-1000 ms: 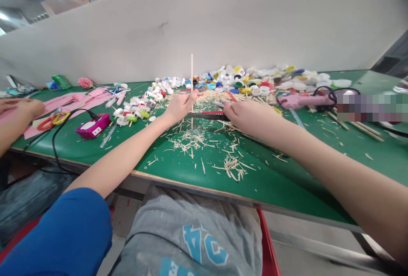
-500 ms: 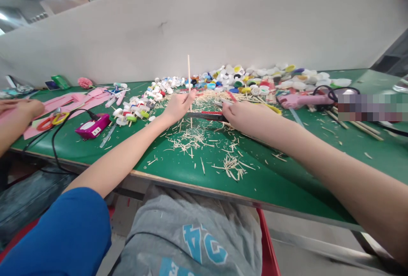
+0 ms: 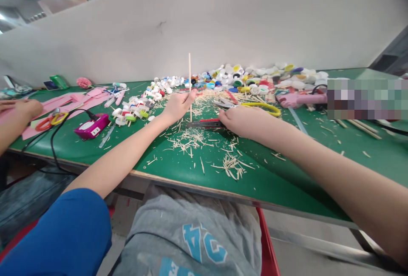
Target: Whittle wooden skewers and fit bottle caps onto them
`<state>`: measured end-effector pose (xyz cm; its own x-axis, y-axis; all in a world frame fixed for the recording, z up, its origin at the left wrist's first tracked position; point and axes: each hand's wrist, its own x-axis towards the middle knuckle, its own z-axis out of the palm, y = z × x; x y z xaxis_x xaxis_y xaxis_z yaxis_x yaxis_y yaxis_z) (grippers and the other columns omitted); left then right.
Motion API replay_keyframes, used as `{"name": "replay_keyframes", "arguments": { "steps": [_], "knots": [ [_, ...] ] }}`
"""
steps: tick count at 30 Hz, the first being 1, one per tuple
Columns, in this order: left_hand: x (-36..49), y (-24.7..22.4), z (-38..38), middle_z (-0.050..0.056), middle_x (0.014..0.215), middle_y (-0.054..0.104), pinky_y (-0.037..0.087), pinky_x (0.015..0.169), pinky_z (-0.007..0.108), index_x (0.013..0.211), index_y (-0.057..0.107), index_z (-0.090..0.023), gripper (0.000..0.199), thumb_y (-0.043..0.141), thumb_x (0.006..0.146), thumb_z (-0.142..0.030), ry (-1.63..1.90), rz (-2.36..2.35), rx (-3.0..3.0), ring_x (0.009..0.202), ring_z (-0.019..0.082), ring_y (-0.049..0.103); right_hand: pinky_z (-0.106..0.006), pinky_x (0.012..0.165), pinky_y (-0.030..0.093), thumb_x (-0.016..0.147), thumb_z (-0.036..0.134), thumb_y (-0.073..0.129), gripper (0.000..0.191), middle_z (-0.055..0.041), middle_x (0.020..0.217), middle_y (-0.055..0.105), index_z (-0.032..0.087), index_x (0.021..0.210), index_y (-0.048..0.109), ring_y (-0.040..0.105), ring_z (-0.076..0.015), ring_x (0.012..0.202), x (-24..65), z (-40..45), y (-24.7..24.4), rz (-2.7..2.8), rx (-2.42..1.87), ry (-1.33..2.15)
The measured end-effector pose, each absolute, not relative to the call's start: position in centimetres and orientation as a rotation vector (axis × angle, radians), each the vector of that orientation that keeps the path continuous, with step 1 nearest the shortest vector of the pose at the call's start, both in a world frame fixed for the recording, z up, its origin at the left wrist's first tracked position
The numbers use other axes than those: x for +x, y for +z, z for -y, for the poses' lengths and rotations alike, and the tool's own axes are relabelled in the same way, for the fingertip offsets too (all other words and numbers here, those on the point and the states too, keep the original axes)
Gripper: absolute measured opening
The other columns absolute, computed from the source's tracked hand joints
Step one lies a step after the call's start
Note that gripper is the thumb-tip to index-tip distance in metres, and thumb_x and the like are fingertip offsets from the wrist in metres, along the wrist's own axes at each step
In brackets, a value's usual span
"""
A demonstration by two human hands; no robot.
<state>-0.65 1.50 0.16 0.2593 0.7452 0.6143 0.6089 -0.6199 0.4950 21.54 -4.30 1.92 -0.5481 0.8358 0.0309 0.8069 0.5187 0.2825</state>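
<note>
My left hand point(image 3: 179, 105) is closed round a thin wooden stick point(image 3: 189, 69), which stands upright over the green table. In my right hand point(image 3: 239, 119) is a utility knife point(image 3: 207, 123) with a red and black body, pointing left. Its blade end lies at the lower tip of the stick; whether they touch I cannot tell. Wood shavings point(image 3: 191, 142) are scattered under and in front of both hands. Just behind my right hand lie scissors point(image 3: 262, 106) with yellow handles.
Bottle caps point(image 3: 236, 78) are heaped along the wall. Caps on short sticks point(image 3: 130, 112) lie left, beside a magenta power adapter point(image 3: 92, 127) with a black cord. A pink glue gun point(image 3: 301, 99) lies right. Another person's hand point(image 3: 28, 109) rests on pink sheets point(image 3: 60, 102) at far left.
My right hand and the knife have moved down towards the table, to the stick's lower tip. The yellow scissors show more fully. My left hand keeps its hold on the stick.
</note>
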Motion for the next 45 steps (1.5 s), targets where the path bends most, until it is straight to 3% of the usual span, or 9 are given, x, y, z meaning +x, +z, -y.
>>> {"name": "replay_keyframes", "arguments": {
  "steps": [9,16,22,25,31,35,37,41,45],
  "knots": [
    [-0.7,0.2,-1.6,-0.002,0.039,0.032,0.022,0.05,0.028,0.043,0.036,-0.018,0.066,0.029,0.089,-0.065,1.29,-1.284,2.349,0.042,0.007,0.031,-0.03,0.058,0.036,0.093,0.02,0.02,0.048,-0.0152,0.086,0.059,0.012,0.128,0.051,0.051,-0.0177,0.068,21.4,4.6,2.7,-2.563,1.407,0.452],
    [-0.4,0.4,-1.2,-0.004,0.036,0.028,0.023,0.047,0.026,0.039,0.033,-0.018,0.067,0.041,0.084,-0.067,1.32,-1.224,2.227,0.04,0.005,0.027,-0.027,0.057,0.029,0.095,0.028,0.015,0.05,-0.0134,0.084,0.059,0.015,0.126,0.052,0.049,-0.0171,0.069,21.8,4.3,3.3,-2.568,1.578,0.491],
    [-0.2,0.6,-1.0,-0.005,0.035,0.028,0.021,0.045,0.025,0.037,0.033,-0.017,0.067,0.05,0.079,-0.066,1.32,-1.227,2.155,0.039,0.004,0.027,-0.03,0.062,0.03,0.096,0.038,0.008,0.062,-0.0153,0.079,0.058,0.013,0.099,0.065,0.05,-0.0181,0.069,20.8,5.7,4.3,-2.534,1.872,0.444],
    [0.0,0.7,-0.9,-0.005,0.035,0.027,0.021,0.045,0.024,0.036,0.032,-0.017,0.068,0.052,0.079,-0.065,1.312,-1.233,2.145,0.039,0.004,0.027,-0.032,0.065,0.031,0.096,0.039,0.007,0.064,-0.0154,0.075,0.057,0.012,0.094,0.066,0.052,-0.0193,0.069,20.4,6.4,4.8,-2.5,1.914,0.525],
    [-0.3,0.6,-1.0,-0.005,0.035,0.026,0.021,0.045,0.025,0.037,0.032,-0.017,0.066,0.051,0.081,-0.062,1.317,-1.242,2.172,0.039,0.004,0.024,-0.029,0.063,0.028,0.095,0.032,0.013,0.053,-0.015,0.09,0.06,0.015,0.11,0.061,0.052,-0.0195,0.076,20.3,6.6,5.0,-2.519,1.784,0.309],
    [-0.5,0.4,-1.3,-0.005,0.036,0.027,0.019,0.044,0.025,0.037,0.032,-0.017,0.066,0.051,0.081,-0.063,1.346,-1.25,2.182,0.039,0.004,0.024,-0.03,0.062,0.029,0.097,0.038,0.007,0.061,-0.0135,0.081,0.058,0.015,0.098,0.064,0.051,-0.0175,0.07,20.1,6.0,4.1,-2.543,1.864,0.339],
    [-0.6,0.3,-1.4,-0.005,0.036,0.027,0.018,0.044,0.025,0.037,0.032,-0.017,0.066,0.051,0.081,-0.064,1.355,-1.246,2.184,0.039,0.004,0.024,-0.03,0.061,0.03,0.097,0.037,0.008,0.061,-0.0132,0.081,0.058,0.015,0.106,0.064,0.051,-0.0175,0.071,20.1,5.8,3.6,-2.552,1.861,0.366],
    [-0.5,0.4,-1.4,-0.005,0.036,0.027,0.018,0.044,0.025,0.037,0.032,-0.017,0.067,0.05,0.081,-0.064,1.353,-1.26,2.186,0.04,0.004,0.024,-0.028,0.06,0.031,0.092,0.018,0.019,0.054,-0.0167,0.094,0.059,0.013,0.14,0.043,0.054,-0.0209,0.082,20.2,5.9,3.6,-2.531,1.649,0.425],
    [-0.1,0.5,-1.2,-0.004,0.037,0.028,0.021,0.046,0.025,0.038,0.033,-0.017,0.066,0.05,0.081,-0.064,1.339,-1.264,2.197,0.041,0.004,0.026,-0.028,0.061,0.033,0.086,0.008,0.022,0.056,-0.0189,0.101,0.056,0.01,0.139,0.041,0.055,-0.024,0.09,20.1,6.8,4.4,-2.462,1.566,0.451]
  ]
}}
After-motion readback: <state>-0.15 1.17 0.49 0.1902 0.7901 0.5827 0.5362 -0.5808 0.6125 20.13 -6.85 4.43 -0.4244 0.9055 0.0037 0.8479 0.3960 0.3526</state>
